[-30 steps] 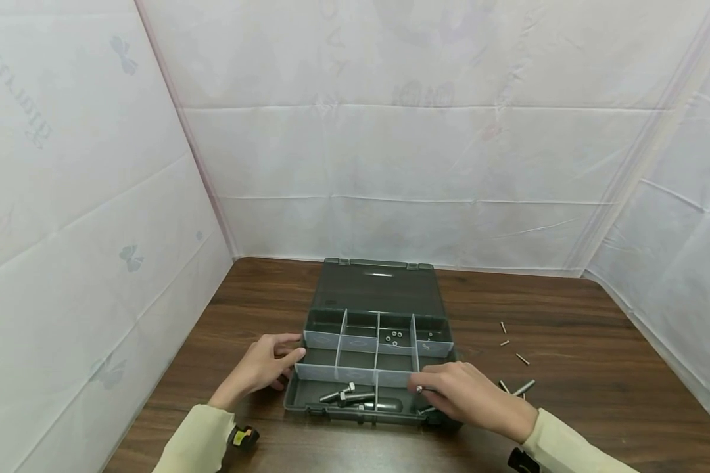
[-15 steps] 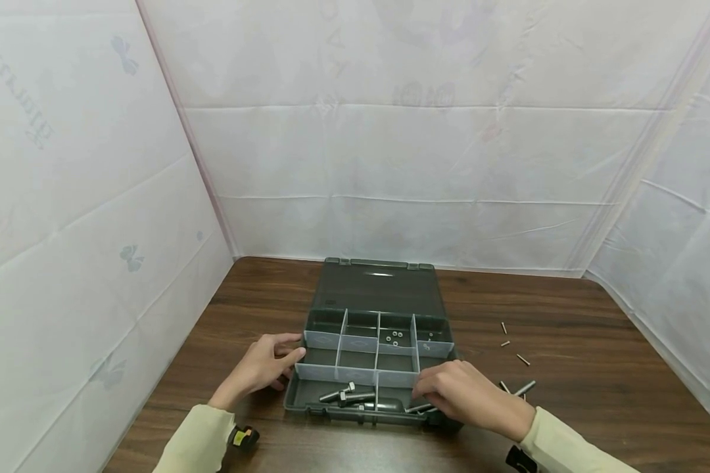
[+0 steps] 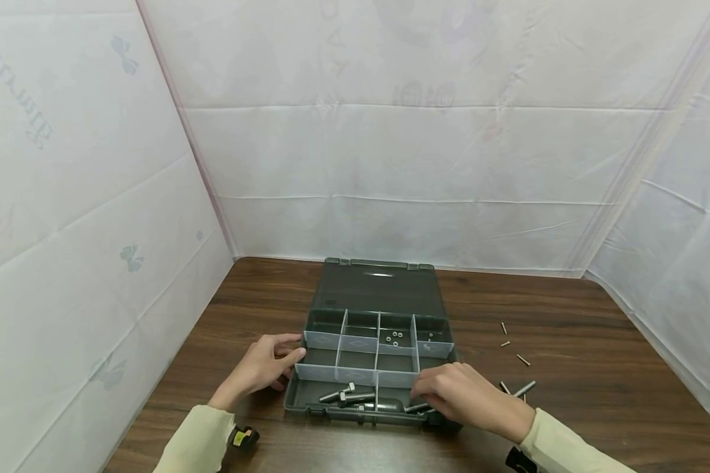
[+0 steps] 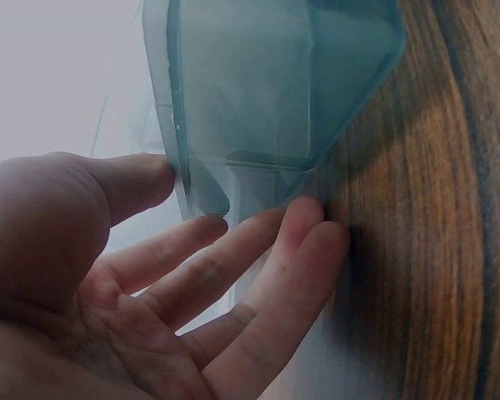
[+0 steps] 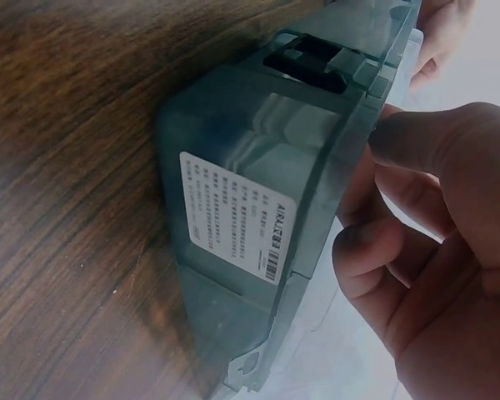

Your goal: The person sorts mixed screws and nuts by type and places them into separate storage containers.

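A dark translucent compartment box (image 3: pixel 296 394) lies with its lid (image 3: pixel 378 289) laid back. My left hand (image 3: pixel 263 361) rests loosely against its left side; in the left wrist view the thumb touches the rim and the fingers lie along the wall. My right hand (image 3: pixel 464 397) reaches over the right side into the front-right compartment, fingers bent. Its fingertips are hidden, so whether they hold anything cannot be seen. Metal bolts (image 3: pixel 417 408) lie partly under that hand. More large hex bolts (image 3: pixel 357 397) lie in the front-left compartment.
Several small nuts (image 3: pixel 394 339) sit in a back compartment, with tiny pieces (image 3: pixel 430 336) in the one to its right. Thin screws (image 3: pixel 523 360) and a thicker bolt (image 3: pixel 525 388) lie loose on the wooden table (image 3: pixel 568 315), right of the box. White sheeting (image 3: pixel 420 164) encloses the table.
A bolt held in my right hand one second ago no longer shows there; bolt shafts now show below the hand in the front-right compartment. The left hand has stayed put.
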The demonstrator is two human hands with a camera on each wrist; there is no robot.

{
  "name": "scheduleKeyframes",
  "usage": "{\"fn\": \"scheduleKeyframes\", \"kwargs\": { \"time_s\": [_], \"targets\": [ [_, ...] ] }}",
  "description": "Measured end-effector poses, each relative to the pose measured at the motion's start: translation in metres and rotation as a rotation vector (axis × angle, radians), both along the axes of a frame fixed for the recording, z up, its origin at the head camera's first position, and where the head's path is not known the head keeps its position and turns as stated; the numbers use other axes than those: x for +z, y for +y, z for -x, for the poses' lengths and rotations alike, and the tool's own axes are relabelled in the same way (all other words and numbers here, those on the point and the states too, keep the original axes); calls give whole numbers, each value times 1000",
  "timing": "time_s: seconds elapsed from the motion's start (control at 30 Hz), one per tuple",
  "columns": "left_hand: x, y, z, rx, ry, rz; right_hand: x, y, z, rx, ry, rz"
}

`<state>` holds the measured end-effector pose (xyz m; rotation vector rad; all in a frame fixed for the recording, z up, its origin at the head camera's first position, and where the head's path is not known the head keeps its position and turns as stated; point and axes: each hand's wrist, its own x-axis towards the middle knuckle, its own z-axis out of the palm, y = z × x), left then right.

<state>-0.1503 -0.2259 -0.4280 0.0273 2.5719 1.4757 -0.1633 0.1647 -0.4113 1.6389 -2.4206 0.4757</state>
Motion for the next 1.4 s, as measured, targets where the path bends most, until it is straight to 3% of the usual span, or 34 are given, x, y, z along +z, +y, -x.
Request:
{"fn": "scheduleKeyframes", "kwargs": {
  "time_s": [0.23, 0.57, 0.73, 1.03, 1.4],
  "targets": [
    [0, 0, 0, 1, -6, 0, 0, 1, -1, -8, -15, 11],
    [0, 2, 1, 13, -10, -3, 3, 12, 3, -17, 31, 151],
    [0, 4, 2, 20, -15, 3, 9, 21, 8, -25, 9, 194],
    [3, 3, 2, 12, -11, 14, 20, 51, 22, -161, 58, 230],
    [3, 3, -1, 13, -6, 22, 13, 85, 26, -349, -7, 186]
  ]
}}
